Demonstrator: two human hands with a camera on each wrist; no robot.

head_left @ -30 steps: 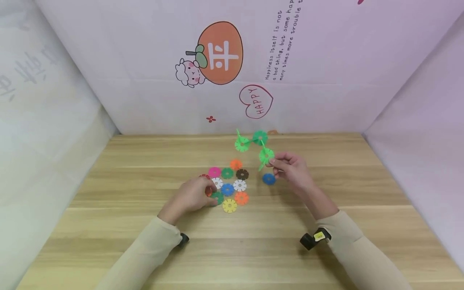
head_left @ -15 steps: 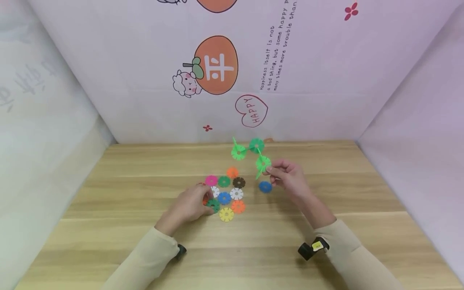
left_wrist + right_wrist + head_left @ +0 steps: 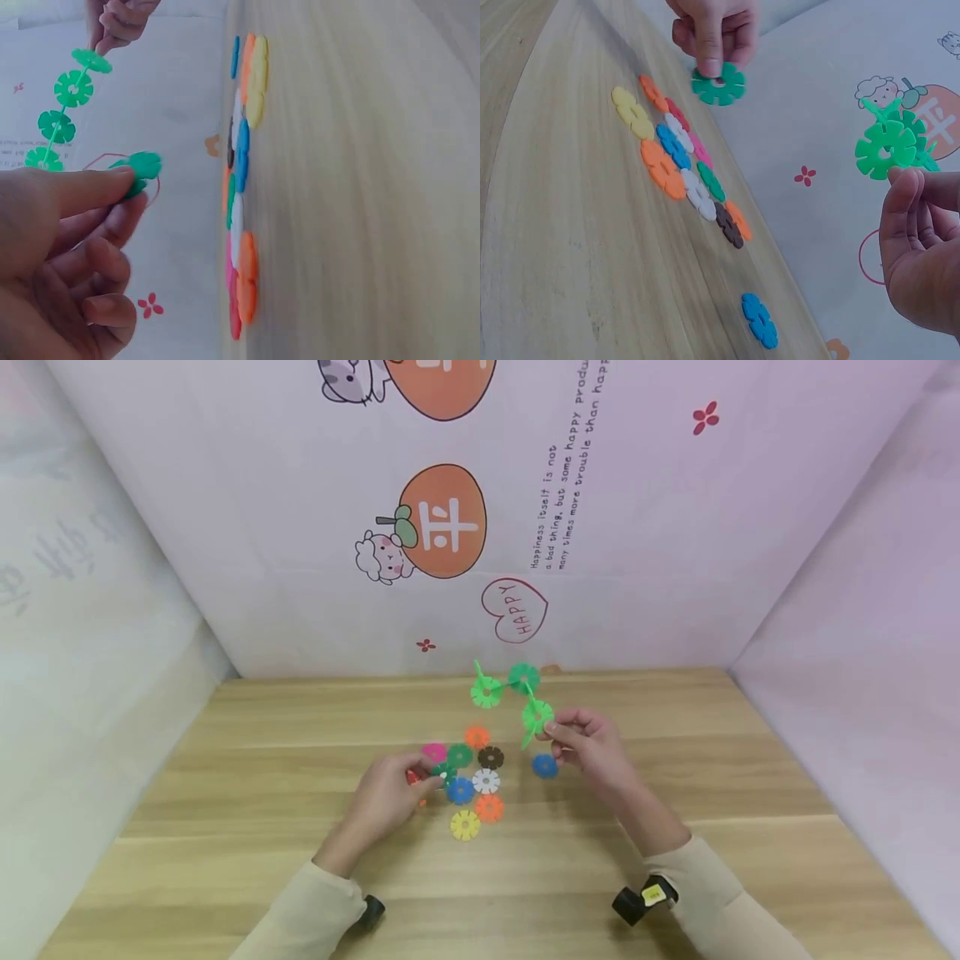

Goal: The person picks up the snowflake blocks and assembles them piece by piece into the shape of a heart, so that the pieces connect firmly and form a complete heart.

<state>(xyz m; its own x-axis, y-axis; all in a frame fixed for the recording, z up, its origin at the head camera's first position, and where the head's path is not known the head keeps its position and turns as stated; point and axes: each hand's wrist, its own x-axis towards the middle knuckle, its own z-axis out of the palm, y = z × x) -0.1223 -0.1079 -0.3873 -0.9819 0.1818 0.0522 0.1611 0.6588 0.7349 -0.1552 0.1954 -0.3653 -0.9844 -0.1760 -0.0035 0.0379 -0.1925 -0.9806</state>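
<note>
While both sleeved forearms (image 3: 300,914) slanted inward over the wooden table (image 3: 510,902), left hand (image 3: 386,789) pinched one green disc (image 3: 724,94) above it. Right hand (image 3: 592,747), raised, grasped one chain of green discs (image 3: 892,135). I counted on the table, roughly left to right: one red disc (image 3: 676,110), three orange discs (image 3: 655,161), one pink disc (image 3: 700,151), two white discs (image 3: 694,187), one loose green disc (image 3: 707,175), two blue discs (image 3: 754,308), one yellow disc (image 3: 634,124), one brown disc (image 3: 727,226).

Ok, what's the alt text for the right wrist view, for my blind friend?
A person's left hand pinches a green notched disc while the right hand holds joined green discs. Colourful discs lie on the wooden table, one blue disc apart.
</note>
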